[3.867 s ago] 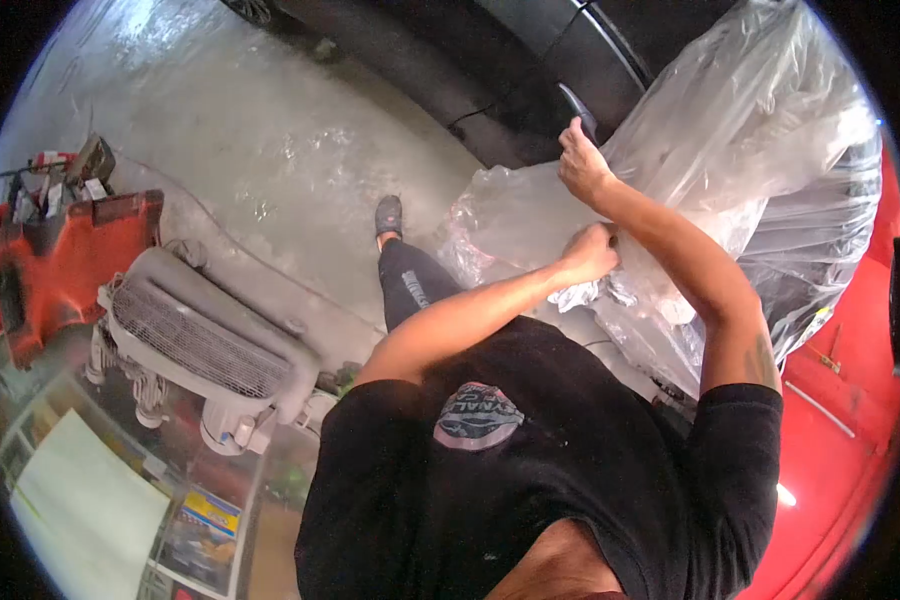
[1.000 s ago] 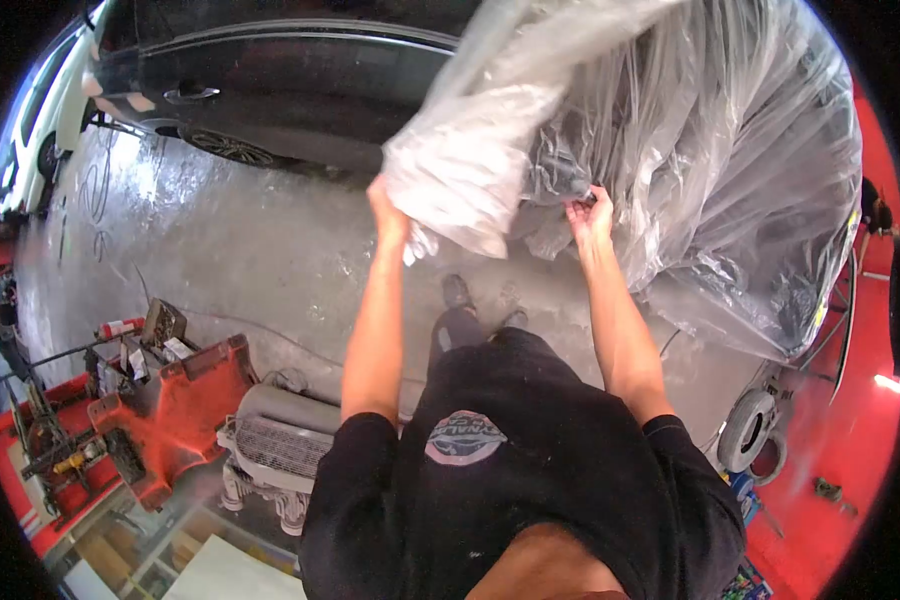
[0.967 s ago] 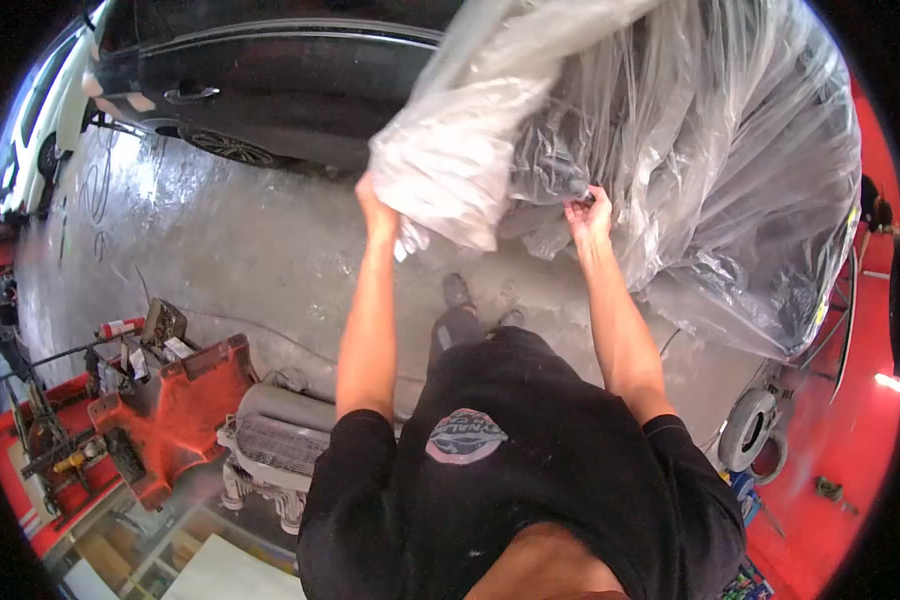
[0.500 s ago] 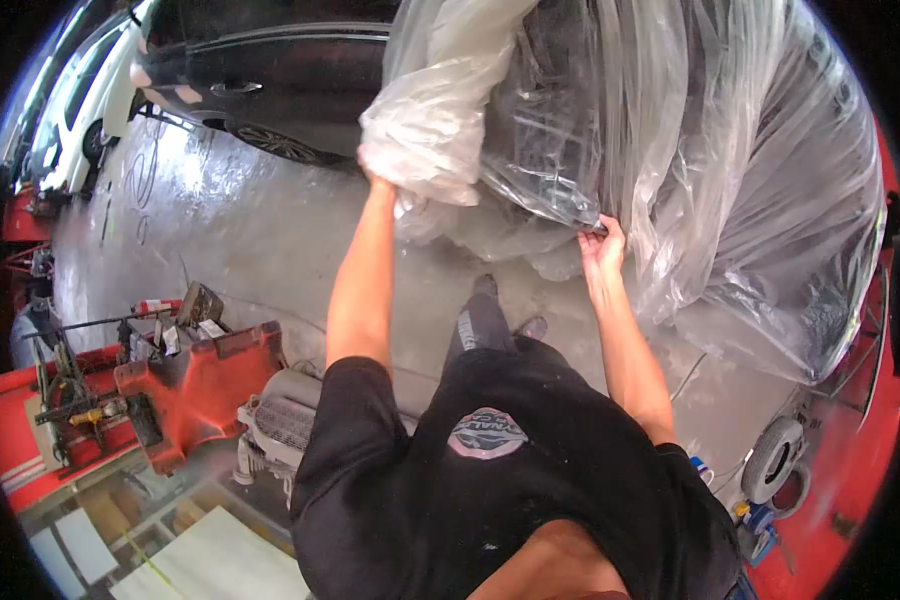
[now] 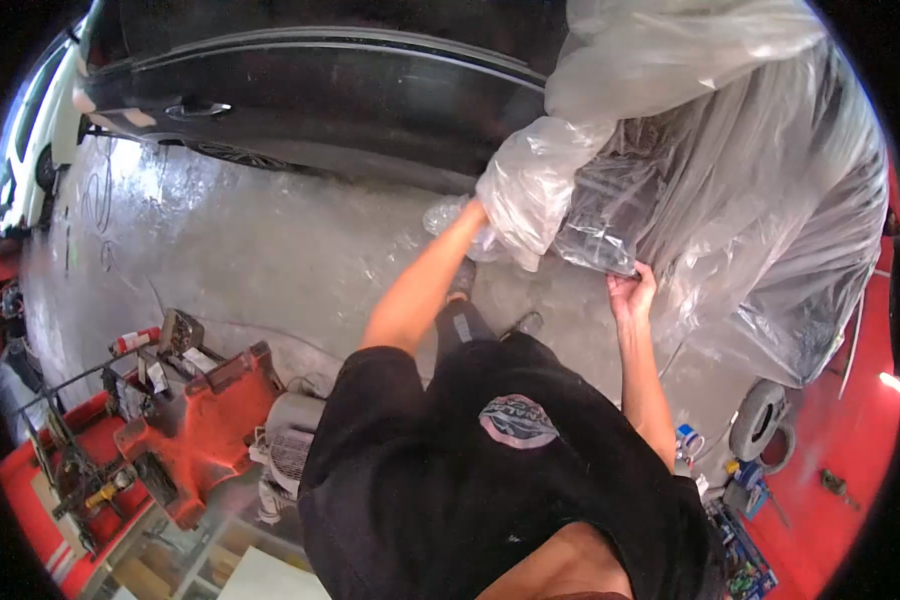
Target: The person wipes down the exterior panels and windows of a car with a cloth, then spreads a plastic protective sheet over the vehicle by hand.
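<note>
Clear plastic sheeting (image 5: 760, 200) hangs in folds over the right part of a dark car (image 5: 370, 105). My left hand (image 5: 477, 214) grips a thick, bunched roll of this sheeting beside the car's lower side; most of its fingers are hidden behind the plastic. Lower and to the right, my right hand (image 5: 632, 290) pinches the sheeting's bottom edge between thumb and fingers. Between both hands the film is stretched thin, and dark bodywork shows through it. The door on the left, with its handle (image 5: 198, 109), is uncovered.
A red metal stand (image 5: 205, 430) with tools and a grey motor-like unit (image 5: 288, 440) are behind me on the left. Tyres (image 5: 758, 420) lie at the right by the red floor. A white car (image 5: 35, 165) is at far left. Cables cross the grey floor.
The bunched sheeting in my left hand has moved right along the car, baring more of the dark side. My right hand still holds the edge, slightly lower and further right in view.
</note>
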`<state>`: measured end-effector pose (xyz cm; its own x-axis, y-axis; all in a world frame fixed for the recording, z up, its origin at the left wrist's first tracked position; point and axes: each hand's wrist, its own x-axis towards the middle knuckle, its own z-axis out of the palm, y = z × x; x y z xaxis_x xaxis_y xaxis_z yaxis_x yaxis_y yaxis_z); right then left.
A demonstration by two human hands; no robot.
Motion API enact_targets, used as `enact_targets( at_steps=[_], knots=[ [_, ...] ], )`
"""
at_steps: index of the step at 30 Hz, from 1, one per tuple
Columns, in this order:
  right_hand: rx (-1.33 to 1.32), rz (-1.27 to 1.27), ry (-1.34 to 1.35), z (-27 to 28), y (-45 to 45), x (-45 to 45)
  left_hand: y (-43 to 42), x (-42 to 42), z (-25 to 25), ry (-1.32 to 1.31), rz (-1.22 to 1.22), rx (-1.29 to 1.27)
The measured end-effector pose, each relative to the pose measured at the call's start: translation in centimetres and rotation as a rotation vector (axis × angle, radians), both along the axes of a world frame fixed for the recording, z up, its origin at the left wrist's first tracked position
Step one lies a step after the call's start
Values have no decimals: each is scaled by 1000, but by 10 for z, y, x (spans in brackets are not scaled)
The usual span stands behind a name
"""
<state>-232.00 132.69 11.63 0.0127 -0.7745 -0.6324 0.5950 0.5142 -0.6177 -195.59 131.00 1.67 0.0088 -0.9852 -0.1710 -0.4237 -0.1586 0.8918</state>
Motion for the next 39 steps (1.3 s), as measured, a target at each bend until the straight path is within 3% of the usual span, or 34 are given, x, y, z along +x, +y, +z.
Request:
enact_targets(
  at_steps=[3, 4, 5, 6, 7, 9, 12, 16, 18, 20, 23, 25, 28, 29, 33, 36, 37, 39],
  knots=[
    [-20, 30, -34, 9, 3, 9, 40, 50, -27, 446, 197, -298],
    [-10, 33, -24, 7, 2, 10, 63, 62, 12, 350, 391, -179],
    [-2, 30, -10, 4, 2, 9, 80, 65, 33, 599, 583, -114],
    [3, 25, 2, 5, 2, 5, 97, 73, 25, 606, 698, -66],
    [6, 30, -13, 6, 2, 6, 114, 83, 13, 384, 723, -59],
    [-5, 16, -5, 5, -1, 7, 146, 79, 58, 199, 787, -225],
    [-42, 21, -6, -11, -1, -5, 186, 46, 134, 145, 763, -234],
    [-22, -38, -26, 3, 2, 13, 158, -25, 187, -120, 410, -385],
    [-32, -19, -31, 0, 1, 9, 106, -40, 172, 71, 419, -183],
    [-41, -21, -47, -1, 1, 9, 46, -38, 130, 55, 206, -108],
    [-17, -16, -40, -8, 1, 3, 7, -49, 126, 292, 69, -73],
    [-6, -39, -29, -5, 1, 6, -17, -49, 108, 155, -113, -89],
    [-3, -47, -27, -3, 4, 7, -48, -47, 117, -69, -306, 90],
    [-10, -40, -18, 4, 5, 9, -52, -46, 119, -13, -327, 48],
    [10, 7, -65, 2, 6, 1, -42, -73, 96, 180, -31, 234],
    [38, -51, 45, 19, 6, 15, -23, -84, 100, 441, 128, 320],
    [49, -58, 47, 19, 7, 15, -5, -93, 103, 603, 360, -116],
    [60, -87, 43, 14, 4, 12, 11, -87, 97, 442, 405, -111]
  ],
)
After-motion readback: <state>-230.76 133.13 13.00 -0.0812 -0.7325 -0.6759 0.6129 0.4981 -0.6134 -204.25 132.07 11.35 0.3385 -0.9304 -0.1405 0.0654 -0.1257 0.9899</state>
